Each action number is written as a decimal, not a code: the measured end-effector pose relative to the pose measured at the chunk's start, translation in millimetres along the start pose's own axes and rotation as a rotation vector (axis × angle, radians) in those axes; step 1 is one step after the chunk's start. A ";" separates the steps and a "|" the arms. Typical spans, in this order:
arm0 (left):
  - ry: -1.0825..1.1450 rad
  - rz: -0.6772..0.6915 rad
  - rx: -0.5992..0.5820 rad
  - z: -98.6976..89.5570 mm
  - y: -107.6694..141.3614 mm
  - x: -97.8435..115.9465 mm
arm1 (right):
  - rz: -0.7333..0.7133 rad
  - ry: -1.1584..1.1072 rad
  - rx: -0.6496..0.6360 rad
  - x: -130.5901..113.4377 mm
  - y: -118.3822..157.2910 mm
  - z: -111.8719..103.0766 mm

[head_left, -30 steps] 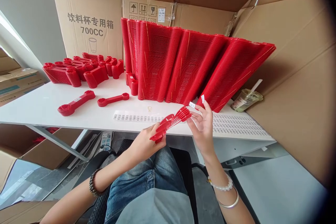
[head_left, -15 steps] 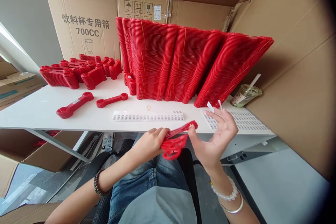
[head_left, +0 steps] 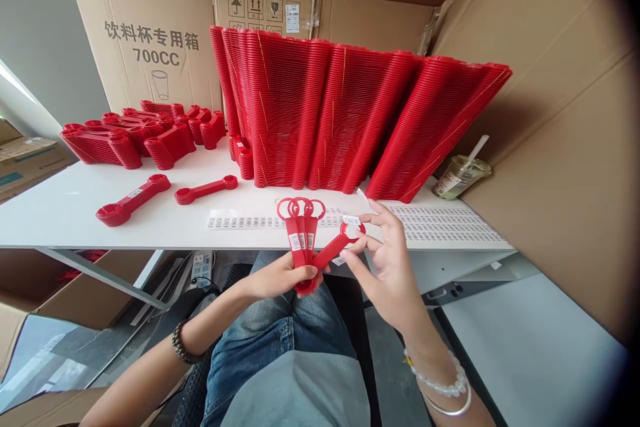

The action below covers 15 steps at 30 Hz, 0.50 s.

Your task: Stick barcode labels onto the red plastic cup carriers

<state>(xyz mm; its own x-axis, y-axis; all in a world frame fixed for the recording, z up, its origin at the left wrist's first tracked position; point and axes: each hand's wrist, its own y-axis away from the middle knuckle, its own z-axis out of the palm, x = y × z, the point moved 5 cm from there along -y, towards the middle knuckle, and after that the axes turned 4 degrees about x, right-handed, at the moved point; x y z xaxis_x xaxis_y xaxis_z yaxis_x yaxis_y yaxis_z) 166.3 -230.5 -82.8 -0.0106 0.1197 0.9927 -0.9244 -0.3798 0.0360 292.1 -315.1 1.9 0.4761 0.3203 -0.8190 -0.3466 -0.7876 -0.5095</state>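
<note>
My left hand [head_left: 285, 277] is closed round the lower ends of several flat red plastic strips [head_left: 301, 240], fanned out above the lap. Their upper ends are open rings, and small white barcode labels show on some. One more strip [head_left: 327, 253] points off to the right, away from the rest. At its ring end my right hand [head_left: 383, 257] has its fingers bent onto the ring. White labels cling to the right fingertips: one label [head_left: 351, 220] lies over the ring, another sticks up from a finger, and a third is near the thumb.
Tall stacks of red strips [head_left: 340, 113] stand at the back of the white table [head_left: 60, 210]. Smaller bundles [head_left: 170, 147] lie left, with two bundles in front. Label sheets [head_left: 445, 223] lie near the front edge. A drink cup [head_left: 460, 177] leans at right by cardboard walls.
The red strips have turned from lying sideways to a fan with rings upward. One strip now points apart to the right. My right hand has moved left and its fingers have come onto that strip's ring.
</note>
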 end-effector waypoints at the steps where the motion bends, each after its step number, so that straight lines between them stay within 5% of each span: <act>1: 0.038 -0.011 -0.005 1.1 0.2 -0.5 | 0.009 0.015 0.010 2.5 -0.2 2.2; 15: 0.091 -0.060 0.086 0.5 -5.2 -7.9 | 0.121 0.071 -0.009 37.5 -10.9 21.8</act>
<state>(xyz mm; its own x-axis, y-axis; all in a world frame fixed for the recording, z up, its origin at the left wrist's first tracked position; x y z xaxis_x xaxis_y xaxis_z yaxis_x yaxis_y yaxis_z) 171.4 -230.0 -90.8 0.0052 0.2257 0.9742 -0.8882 -0.4466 0.1082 296.0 -283.0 -29.0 0.4869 0.1847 -0.8537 -0.3983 -0.8229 -0.4052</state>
